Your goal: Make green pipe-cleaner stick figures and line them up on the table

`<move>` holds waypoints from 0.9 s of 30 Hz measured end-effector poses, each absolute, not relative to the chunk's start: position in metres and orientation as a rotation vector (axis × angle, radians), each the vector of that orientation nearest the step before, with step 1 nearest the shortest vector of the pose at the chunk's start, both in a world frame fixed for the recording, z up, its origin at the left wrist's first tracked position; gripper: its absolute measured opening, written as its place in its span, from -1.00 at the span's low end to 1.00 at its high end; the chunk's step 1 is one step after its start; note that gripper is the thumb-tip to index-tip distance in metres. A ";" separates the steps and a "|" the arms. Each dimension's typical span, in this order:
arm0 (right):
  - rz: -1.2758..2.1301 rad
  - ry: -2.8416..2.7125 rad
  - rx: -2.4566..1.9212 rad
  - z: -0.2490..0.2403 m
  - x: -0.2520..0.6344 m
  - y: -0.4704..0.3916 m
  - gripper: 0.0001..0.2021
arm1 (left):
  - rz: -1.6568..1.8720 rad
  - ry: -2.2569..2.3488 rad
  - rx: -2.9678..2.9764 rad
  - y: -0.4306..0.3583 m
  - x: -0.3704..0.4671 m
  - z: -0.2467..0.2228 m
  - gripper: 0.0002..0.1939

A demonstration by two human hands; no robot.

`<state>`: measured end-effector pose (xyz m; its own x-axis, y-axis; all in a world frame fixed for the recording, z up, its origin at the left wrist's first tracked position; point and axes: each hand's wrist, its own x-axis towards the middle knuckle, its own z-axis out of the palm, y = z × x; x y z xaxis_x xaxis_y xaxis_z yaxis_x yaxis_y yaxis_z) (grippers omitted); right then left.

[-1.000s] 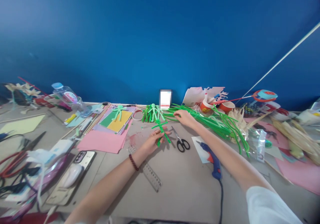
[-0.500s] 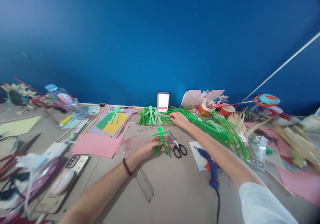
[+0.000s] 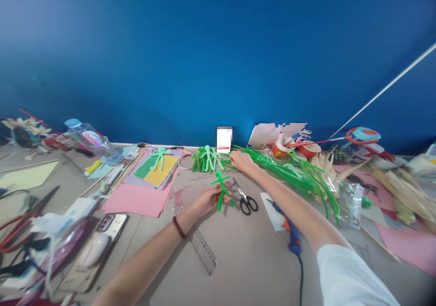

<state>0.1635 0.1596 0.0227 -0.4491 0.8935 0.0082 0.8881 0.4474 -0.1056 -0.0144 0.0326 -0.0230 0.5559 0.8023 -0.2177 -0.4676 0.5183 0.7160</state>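
My left hand [image 3: 208, 199] is closed around a small green figure [image 3: 221, 188] twisted from pipe cleaners, its round head up and its arms spread. At the back, my right hand [image 3: 241, 161] has its fingers bent down at the left end of a bundle of green pipe cleaners [image 3: 279, 172]; what its fingertips grip is hidden. Several similar green figures [image 3: 207, 158] stand in a group just left of it. Between my hands lie scissors [image 3: 248, 201] with black handles. One more pale green figure [image 3: 159, 158] rests on coloured sheets.
A blue glue gun [image 3: 292, 235] lies by my right forearm, a clear ruler [image 3: 203, 251] by my left wrist. A lit phone screen [image 3: 224, 140] leans on the blue wall. Pink paper [image 3: 134, 200], a phone with a mouse [image 3: 93, 250] and a bottle [image 3: 90, 137] are leftward; red paper cups [image 3: 279, 149] rightward.
The view has shifted slightly. The figure in my left hand has tilted, its legs swinging to the right. My right hand stays at the end of the pipe cleaner bundle.
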 end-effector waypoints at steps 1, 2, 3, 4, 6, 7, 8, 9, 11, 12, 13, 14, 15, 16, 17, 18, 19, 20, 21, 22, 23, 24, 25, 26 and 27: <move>0.117 -2.588 -1.625 0.028 0.163 0.158 -0.82 | 0.822 0.582 0.645 0.032 -0.014 -0.023 -0.72; 0.098 -2.552 -1.643 0.034 0.163 0.157 -0.82 | 0.826 0.579 0.642 0.032 -0.014 -0.022 -0.73; 0.084 -2.504 -1.658 0.041 0.164 0.157 -0.81 | 0.830 0.577 0.641 0.031 -0.014 -0.021 -0.73; 0.076 -2.444 -1.666 0.048 0.165 0.157 -0.79 | 0.836 0.576 0.642 0.031 -0.014 -0.020 -0.73; 0.142 -2.249 -1.564 0.063 0.170 0.160 -0.81 | 0.849 0.588 0.647 0.029 -0.014 -0.017 -0.72; 0.225 -2.128 -1.436 0.071 0.173 0.163 -0.84 | 0.858 0.601 0.648 0.028 -0.014 -0.016 -0.71; 0.311 -2.006 -1.296 0.079 0.175 0.167 -0.86 | 0.866 0.612 0.647 0.028 -0.014 -0.015 -0.71; 0.379 -1.878 -1.171 0.087 0.178 0.170 -0.88 | 0.873 0.619 0.642 0.027 -0.014 -0.015 -0.72; 0.450 -1.643 -0.984 0.107 0.182 0.176 -0.88 | 0.881 0.615 0.619 0.026 -0.013 -0.014 -0.73; 0.474 -1.552 -0.905 0.118 0.184 0.176 -0.88 | 0.881 0.607 0.604 0.026 -0.012 -0.014 -0.74; 0.478 -1.491 -0.846 0.130 0.186 0.173 -0.88 | 0.882 0.599 0.589 0.026 -0.012 -0.013 -0.74; 0.468 -1.452 -0.808 0.142 0.187 0.167 -0.88 | 0.884 0.594 0.575 0.026 -0.011 -0.013 -0.75; 0.447 -1.437 -0.796 0.154 0.188 0.157 -0.88 | 0.885 0.597 0.563 0.026 -0.011 -0.012 -0.75; 0.420 -1.453 -0.806 0.164 0.189 0.143 -0.89 | 0.884 0.604 0.553 0.026 -0.010 -0.011 -0.76; 0.383 -1.506 -0.840 0.172 0.189 0.126 -0.90 | 0.879 0.617 0.545 0.026 -0.010 -0.011 -0.76; 0.345 -1.603 -0.890 0.177 0.189 0.107 -0.90 | 0.872 0.631 0.541 0.026 -0.010 -0.010 -0.77; 0.303 -1.713 -0.951 0.179 0.187 0.087 -0.91 | 0.871 0.640 0.540 0.026 -0.010 -0.010 -0.78; 0.278 -1.844 -1.015 0.176 0.184 0.068 -0.91 | 0.876 0.644 0.546 0.026 -0.009 -0.011 -0.78; 0.273 -1.988 -1.076 0.170 0.181 0.050 -0.89 | 0.883 0.643 0.554 0.027 -0.009 -0.012 -0.80; 0.267 -2.095 -1.124 0.160 0.177 0.035 -0.87 | 0.892 0.642 0.560 0.027 -0.010 -0.015 -0.81; 0.269 -2.170 -1.179 0.147 0.174 0.023 -0.84 | 0.902 0.639 0.562 0.028 -0.010 -0.018 -0.83; 0.287 -2.235 -1.239 0.133 0.170 0.014 -0.83 | 0.914 0.639 0.562 0.029 -0.011 -0.021 -0.85; 0.308 -2.290 -1.291 0.119 0.166 0.008 -0.82 | 0.922 0.637 0.565 0.031 -0.011 -0.024 -0.86; 0.319 -2.333 -1.345 0.105 0.162 0.005 -0.81 | 0.934 0.630 0.571 0.032 -0.012 -0.027 -0.86; 0.321 -2.356 -1.413 0.093 0.159 0.004 -0.81 | 0.938 0.622 0.576 0.033 -0.012 -0.029 -0.84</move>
<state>0.1592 0.0043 0.0927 -0.4264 0.8825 0.1986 0.7972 0.4703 -0.3784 -0.0124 0.0327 -0.0290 0.4465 0.8640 -0.2328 -0.5513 0.4705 0.6889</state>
